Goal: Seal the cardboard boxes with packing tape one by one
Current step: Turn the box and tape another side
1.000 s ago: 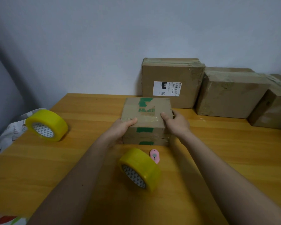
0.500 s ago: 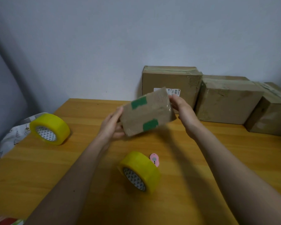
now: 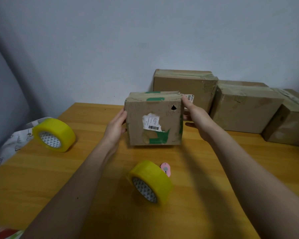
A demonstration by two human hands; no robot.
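The small cardboard box (image 3: 154,118) is dull brown with ribbed corrugation showing along its edges, patches of green tape at its top and lower part, a torn white label with a black barcode, and one small black hole. Two tape rolls, one near the table's left edge (image 3: 54,134) and one toward its near edge (image 3: 149,182), are translucent yellow with cores printed in grey-and-white triangles. The cutter (image 3: 165,169) is pink with a grey button. The table (image 3: 41,178) is honey-orange wood grain. Three boxes along the far edge (image 3: 245,107) are brown. The wall (image 3: 145,31) is pale grey-blue.
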